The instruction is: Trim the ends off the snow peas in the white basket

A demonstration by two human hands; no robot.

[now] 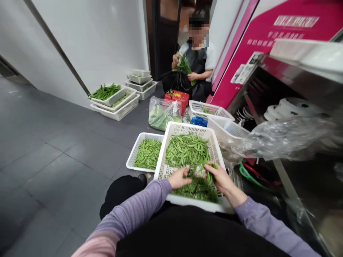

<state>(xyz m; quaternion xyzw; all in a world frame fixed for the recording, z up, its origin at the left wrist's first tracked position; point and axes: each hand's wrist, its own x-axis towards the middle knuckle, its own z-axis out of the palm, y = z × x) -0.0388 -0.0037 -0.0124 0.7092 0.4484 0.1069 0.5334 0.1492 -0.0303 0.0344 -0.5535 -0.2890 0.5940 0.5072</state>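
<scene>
A large white basket point(215, 150) stands in front of me, with green pods point(187, 148) heaped in its far part and darker green trimmings point(197, 189) in its near part. Over the trimmings, my left hand point(180, 177) has its fingers apart, with nothing clearly held between them. My right hand point(218, 176), at the basket's right side, is closed around several green pods point(210, 175). To the left of the large basket sits a smaller white basket point(130, 162) filled with green pods point(147, 153).
A person point(197, 60) sits beyond, holding green stalks point(184, 67) near a red container point(182, 101). A plastic bag point(164, 114) and white baskets point(227, 126) lie between us. More baskets point(120, 113) stand by the wall. A shelf with plastic wrap point(289, 139) borders the right.
</scene>
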